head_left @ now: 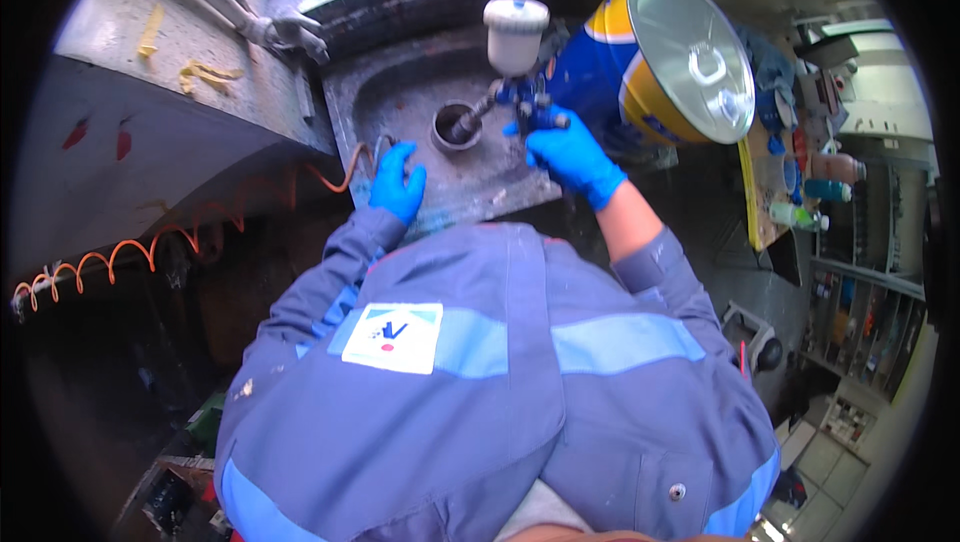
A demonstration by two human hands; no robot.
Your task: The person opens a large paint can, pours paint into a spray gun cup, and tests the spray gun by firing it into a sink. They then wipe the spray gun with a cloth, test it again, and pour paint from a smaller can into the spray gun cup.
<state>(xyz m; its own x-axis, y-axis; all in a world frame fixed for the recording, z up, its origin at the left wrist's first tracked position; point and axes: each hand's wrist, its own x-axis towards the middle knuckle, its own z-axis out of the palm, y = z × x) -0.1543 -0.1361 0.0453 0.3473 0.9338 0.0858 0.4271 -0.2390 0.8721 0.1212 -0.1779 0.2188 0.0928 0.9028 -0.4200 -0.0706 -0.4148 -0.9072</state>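
Note:
My gloved right hand (572,162) is closed around a dark blue spray gun (528,100) with a white cup (516,32) on top. The gun's front end points down into a round metal cup (456,147) in the stained metal sink (360,82). My gloved left hand (398,187) is at the sink's left front, thumb apart and fingers loosely bent, beside the end of an orange coiled hose (344,184); whether it touches the hose is unclear.
A large blue and yellow drum (620,52) lies tilted at the sink's right. A pale ledge (230,107) with yellow scraps is at left. A yellow-edged bench (752,197) with bottles stands at right. Shelving (865,322) is at far right.

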